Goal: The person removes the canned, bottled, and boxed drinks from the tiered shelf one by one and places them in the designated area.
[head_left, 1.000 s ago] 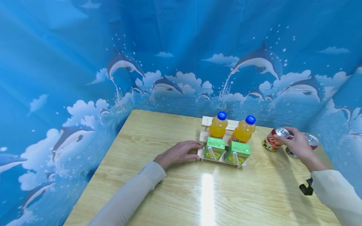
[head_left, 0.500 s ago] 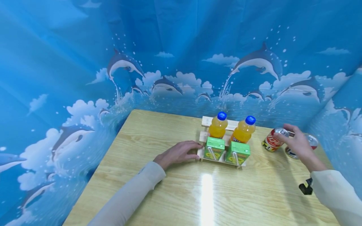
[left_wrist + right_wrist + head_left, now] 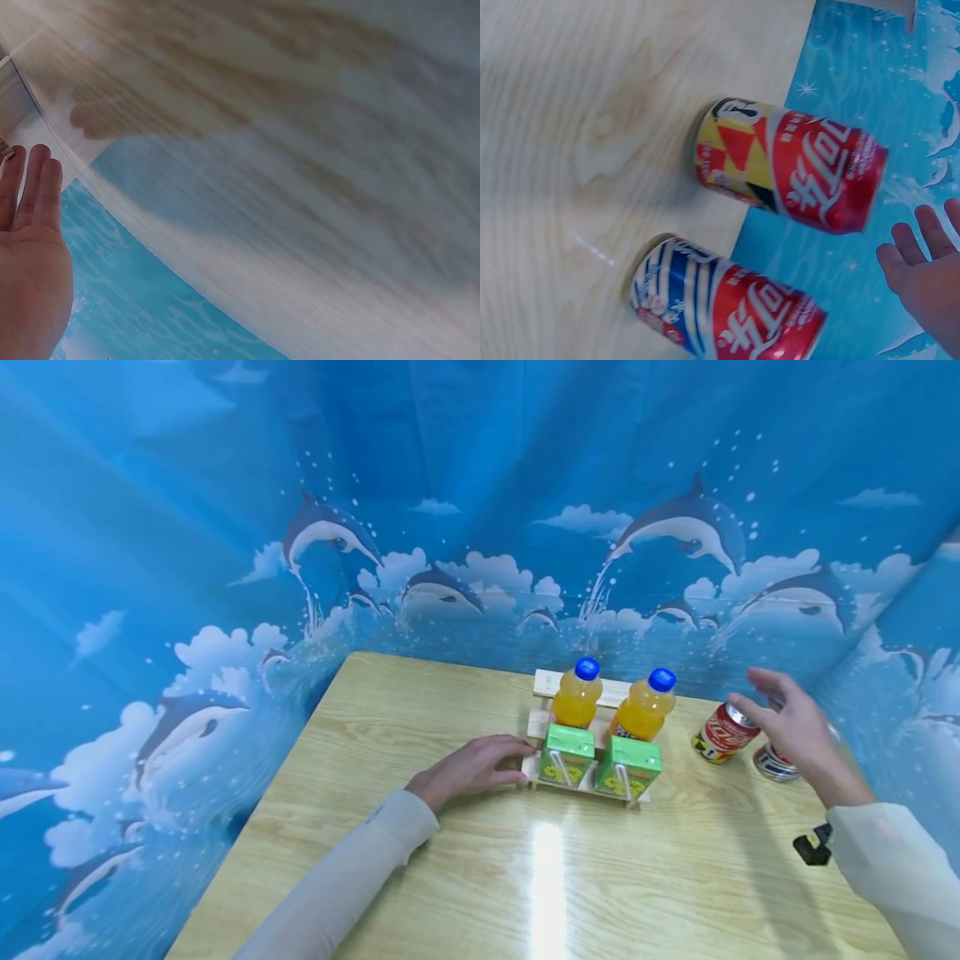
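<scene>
My left hand (image 3: 476, 767) rests at the left end of a small wooden rack (image 3: 550, 682), its fingertips right at the wood. The left wrist view shows that hand's fingers (image 3: 46, 191) straight. Two orange drink bottles with blue caps, one left (image 3: 576, 702) and one right (image 3: 641, 714), stand on the rack's back tier. In front of them are a left green drink carton (image 3: 567, 752) and a right carton (image 3: 628, 767). My right hand (image 3: 798, 735) hovers by two upright cola cans, holding nothing: a red-and-yellow can (image 3: 791, 165) and a blue-striped can (image 3: 727, 300), partly hidden in the head view.
The wood-grain table (image 3: 360, 718) ends at a blue curtain (image 3: 480, 460) printed with dolphins, behind and at the sides. A small black device (image 3: 813, 845) hangs at the right sleeve. A bright light reflection (image 3: 549, 893) crosses the front of the table.
The right hand has let go of the red-and-yellow can and risen slightly, its fingers spreading off the can's top. The left hand, rack and drinks on it have stayed put.
</scene>
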Demonstrator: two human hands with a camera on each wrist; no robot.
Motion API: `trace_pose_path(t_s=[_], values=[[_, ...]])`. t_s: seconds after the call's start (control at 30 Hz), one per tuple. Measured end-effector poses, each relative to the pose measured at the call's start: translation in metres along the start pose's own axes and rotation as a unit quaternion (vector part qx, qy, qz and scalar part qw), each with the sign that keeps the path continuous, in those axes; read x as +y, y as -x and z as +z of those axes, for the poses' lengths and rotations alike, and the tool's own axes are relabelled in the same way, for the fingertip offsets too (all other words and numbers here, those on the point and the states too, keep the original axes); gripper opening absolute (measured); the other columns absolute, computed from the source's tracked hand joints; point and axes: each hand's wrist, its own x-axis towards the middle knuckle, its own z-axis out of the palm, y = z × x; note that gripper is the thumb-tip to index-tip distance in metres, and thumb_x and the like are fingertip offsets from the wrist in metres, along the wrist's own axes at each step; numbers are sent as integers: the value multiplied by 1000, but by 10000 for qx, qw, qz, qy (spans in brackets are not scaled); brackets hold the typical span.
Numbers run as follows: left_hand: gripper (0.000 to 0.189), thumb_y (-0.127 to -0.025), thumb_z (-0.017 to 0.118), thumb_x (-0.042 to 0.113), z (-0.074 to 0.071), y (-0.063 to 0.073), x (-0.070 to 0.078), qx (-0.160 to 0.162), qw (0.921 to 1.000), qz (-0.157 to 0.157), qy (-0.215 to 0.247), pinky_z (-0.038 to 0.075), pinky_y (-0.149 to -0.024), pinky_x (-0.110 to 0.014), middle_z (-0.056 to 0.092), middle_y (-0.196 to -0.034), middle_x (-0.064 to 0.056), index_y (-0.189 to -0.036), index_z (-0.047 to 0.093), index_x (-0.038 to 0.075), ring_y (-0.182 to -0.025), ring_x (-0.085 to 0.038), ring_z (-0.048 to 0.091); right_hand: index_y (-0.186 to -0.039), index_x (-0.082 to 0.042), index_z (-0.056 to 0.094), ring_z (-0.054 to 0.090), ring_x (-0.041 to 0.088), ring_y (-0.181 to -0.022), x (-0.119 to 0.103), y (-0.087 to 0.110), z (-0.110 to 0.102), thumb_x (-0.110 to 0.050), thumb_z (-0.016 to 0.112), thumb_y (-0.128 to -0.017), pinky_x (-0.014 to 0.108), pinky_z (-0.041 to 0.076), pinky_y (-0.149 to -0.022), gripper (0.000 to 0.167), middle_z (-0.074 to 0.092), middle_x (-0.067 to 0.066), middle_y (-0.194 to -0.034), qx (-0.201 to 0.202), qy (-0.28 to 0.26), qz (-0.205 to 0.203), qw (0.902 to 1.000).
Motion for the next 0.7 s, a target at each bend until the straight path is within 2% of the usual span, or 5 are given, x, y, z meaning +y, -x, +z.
trace_pose_path(t_s=[0.23,0.6,0.67,0.7], values=[[58,-106,71,42,0,0,-1,8,10000,-9,-7,44,-130,-38,56,-165,3,-159,57,23,-154,-17,51,-175,-10,18,22,56,-161,-15,1,3,-61,61,-107,77,26,-127,95,18,27,-180,61,-7,-272,9996],[58,-106,71,42,1,0,0,-4,10000,-35,-18,45,-129,-39,56,-165,2,-159,57,23,-154,-18,51,-175,-13,17,30,60,-157,-43,5,15,-56,62,-109,79,33,-121,91,21,24,-180,-179,-139,-475,9986],[58,-106,71,42,1,0,-1,0,10000,-22,-20,45,-129,-40,56,-165,2,-159,57,22,-154,-18,51,-175,-15,18,33,56,-158,-47,6,17,-55,62,-109,76,36,-121,89,24,22,-180,-201,-140,-565,9981],[58,-106,71,43,1,0,-1,1,10000,-17,-22,45,-129,-40,55,-165,2,-159,56,22,-155,-18,51,-175,-16,20,35,54,-158,-49,7,19,-54,62,-109,66,41,-125,87,26,21,-179,-196,-137,-622,9978]])
